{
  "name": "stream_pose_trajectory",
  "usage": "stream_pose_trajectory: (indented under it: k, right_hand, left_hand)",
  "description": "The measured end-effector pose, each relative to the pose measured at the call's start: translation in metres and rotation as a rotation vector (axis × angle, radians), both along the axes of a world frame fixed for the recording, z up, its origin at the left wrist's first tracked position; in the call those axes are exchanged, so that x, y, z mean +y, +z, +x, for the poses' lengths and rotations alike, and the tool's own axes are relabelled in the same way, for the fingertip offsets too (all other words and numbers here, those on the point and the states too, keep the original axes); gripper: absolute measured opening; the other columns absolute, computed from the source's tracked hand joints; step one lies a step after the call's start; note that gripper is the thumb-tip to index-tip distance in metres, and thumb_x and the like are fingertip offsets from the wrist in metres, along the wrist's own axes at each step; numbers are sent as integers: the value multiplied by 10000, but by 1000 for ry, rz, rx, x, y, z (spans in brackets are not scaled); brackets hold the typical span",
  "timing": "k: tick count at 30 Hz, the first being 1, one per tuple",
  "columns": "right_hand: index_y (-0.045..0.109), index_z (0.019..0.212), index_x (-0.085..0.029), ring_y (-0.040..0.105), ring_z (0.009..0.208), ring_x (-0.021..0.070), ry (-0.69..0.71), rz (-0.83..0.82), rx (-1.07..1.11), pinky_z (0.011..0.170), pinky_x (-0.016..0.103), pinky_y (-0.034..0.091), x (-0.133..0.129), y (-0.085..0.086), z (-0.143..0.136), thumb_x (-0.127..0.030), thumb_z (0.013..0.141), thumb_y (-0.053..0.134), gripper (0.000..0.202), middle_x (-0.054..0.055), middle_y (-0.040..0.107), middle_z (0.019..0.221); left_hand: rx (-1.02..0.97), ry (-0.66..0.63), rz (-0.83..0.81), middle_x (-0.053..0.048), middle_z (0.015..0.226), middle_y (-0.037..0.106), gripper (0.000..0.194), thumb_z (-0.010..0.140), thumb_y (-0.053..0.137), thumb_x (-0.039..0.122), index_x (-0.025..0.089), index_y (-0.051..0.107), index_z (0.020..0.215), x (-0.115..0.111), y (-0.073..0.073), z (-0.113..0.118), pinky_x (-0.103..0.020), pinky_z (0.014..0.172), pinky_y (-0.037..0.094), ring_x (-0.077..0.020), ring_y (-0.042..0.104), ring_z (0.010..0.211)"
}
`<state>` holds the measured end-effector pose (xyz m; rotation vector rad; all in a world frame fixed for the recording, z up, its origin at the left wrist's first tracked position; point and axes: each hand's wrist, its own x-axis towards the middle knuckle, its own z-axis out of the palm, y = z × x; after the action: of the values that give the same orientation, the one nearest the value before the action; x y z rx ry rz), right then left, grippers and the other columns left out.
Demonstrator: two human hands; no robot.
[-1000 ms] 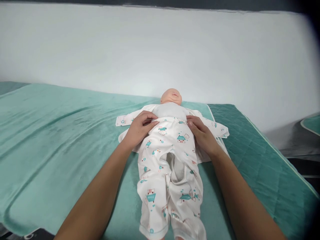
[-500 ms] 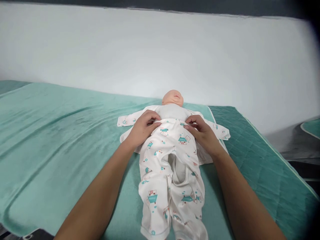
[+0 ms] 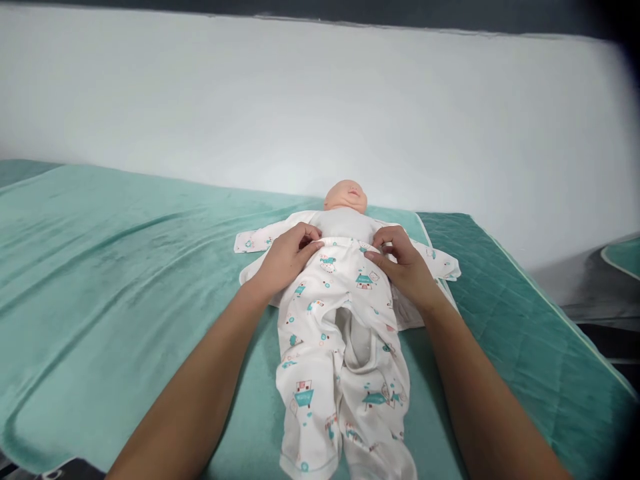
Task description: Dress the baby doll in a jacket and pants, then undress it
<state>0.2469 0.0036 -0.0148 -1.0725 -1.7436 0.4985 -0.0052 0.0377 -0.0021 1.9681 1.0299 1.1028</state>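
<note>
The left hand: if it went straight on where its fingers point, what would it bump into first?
Probably the doll's tummy, just above the printed pants. The left hand is right at the waistband, so any gap looks tiny, though depth is hard to judge.

Doll (image 3: 343, 223) in pants (image 3: 311, 333) on blanket (image 3: 150, 313), btwn L hand (image 3: 289, 257) & R hand (image 3: 404, 265); wall (image 3: 300, 100) behind.

A pale green blanket (image 3: 125, 280), creased at left, overlaps a darker quilted cover (image 3: 515, 320) at right. On the blanket, a doll (image 3: 345, 222) in printed trousers (image 3: 307, 333) lies on its back, a white jacket (image 3: 407, 313) spread open on both sides of its body, sleeves (image 3: 444, 264) stretched outward.
</note>
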Motion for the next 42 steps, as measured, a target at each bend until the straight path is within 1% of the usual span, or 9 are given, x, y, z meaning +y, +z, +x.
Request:
stream_pose_trajectory:
  k: [7, 12, 15, 18, 23, 29, 34, 38, 42]
  right_hand:
    - [601, 904, -276, 509, 1044, 221, 33, -60, -11, 845, 363, 439, 2, 3, 2, -361, 872, 674, 116, 36, 522, 1052]
    - [622, 865, -271, 500, 1042, 231, 94, -123, -16, 864, 373, 444, 2, 5, 5, -406, 878, 669, 143, 48, 512, 1027]
    - [647, 965, -300, 494, 1098, 240, 83, -115, 7, 892, 379, 445, 1, 3, 5, -415, 865, 684, 157, 48, 522, 1076]
    - [653, 1042, -324, 490, 1135, 247, 77, -134, 12, 938, 395, 438, 1, 3, 4, -409, 866, 681, 198, 48, 530, 1127]
    - [649, 947, -291, 501, 1119, 233, 127, -202, 25, 956, 385, 430, -1, 6, 5, -379, 870, 676, 120, 43, 517, 1139]
    - [653, 877, -275, 501, 1156, 236, 103, -126, 13, 993, 395, 410, 1, 5, 1, -390, 886, 655, 115, 50, 543, 1125]
    - [637, 875, -264, 559, 967, 196, -1, -101, 98, 832, 335, 437, 4, 2, -8, -374, 890, 640, 111, 21, 611, 1051]
    - [631, 839, -238, 500, 730, 147, -147, -158, 134, 697, 289, 403, 12, 5, -15, -402, 875, 630, 168, -19, 590, 809]
    - [613, 806, -236, 403, 590, 122, -233, -215, 97, 594, 274, 326, 33, 8, -15, -440, 850, 635, 210, -60, 473, 604]
  left_hand:
    - [72, 48, 62, -32, 1035, 668, 112, 943, 518, 339, 234, 559, 942, -1, 0, 3, -340, 843, 477, -194, 616, 936]
    - [60, -74, 77, -57, 1052, 656, 178, 941, 518, 329, 230, 646, 1013, -1, 5, 0, -334, 864, 475, -199, 600, 979]
    - [50, -135, 47, -63, 1135, 627, 203, 919, 547, 306, 253, 669, 1074, -2, 9, -3, -341, 920, 464, -207, 575, 1075]
    - [20, -154, -41, -54, 1161, 597, 170, 880, 589, 279, 256, 662, 1032, -1, 10, -5, -342, 936, 461, -197, 566, 1074]
    - [11, -157, -112, -36, 1111, 567, 66, 842, 608, 241, 229, 626, 903, 1, 9, -6, -318, 887, 460, -178, 557, 998]
    - [84, -148, -38, -46, 1130, 563, 105, 882, 584, 294, 244, 644, 951, 1, 9, -5, -313, 850, 450, -189, 546, 1005]
    - [117, 4, 137, -25, 957, 594, 125, 934, 531, 326, 221, 584, 890, -2, 5, 2, -300, 772, 419, -177, 548, 878]
    - [206, 149, 97, 10, 840, 616, 145, 963, 472, 366, 235, 534, 953, 7, 6, 9, -300, 707, 372, -174, 542, 763]
    - [228, 157, 30, 12, 819, 609, 138, 959, 456, 358, 229, 502, 968, 33, 11, 16, -295, 703, 362, -180, 547, 771]
